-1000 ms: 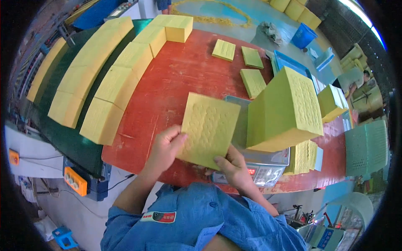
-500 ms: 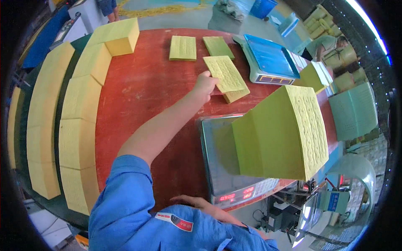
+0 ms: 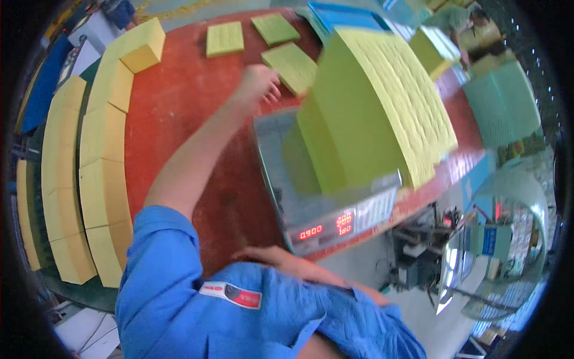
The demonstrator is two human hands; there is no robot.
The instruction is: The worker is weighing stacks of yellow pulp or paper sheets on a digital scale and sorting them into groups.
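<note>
My left hand is over the red table, a little blurred, its fingers loosely bent and apart with nothing in them. Just beyond its fingertips lies a thin stack of yellow embossed paper. Two more thin stacks, one yellow and one greener, rest farther back. To the right, a tall yellow paper stack stands on a digital scale with red lit digits. My right hand lies near my waist at the table's near edge, fingers stretched out and empty.
Rows of yellow paper blocks line the left side. A second scale with a blue tray is at the back. Another yellow stack, a pale green basket and another person are at the right.
My left hand has let go of the thin yellow paper stack, which now lies on the table, and drawn back from it. The whole view has shifted and tilted. My right hand stays near my waist.
</note>
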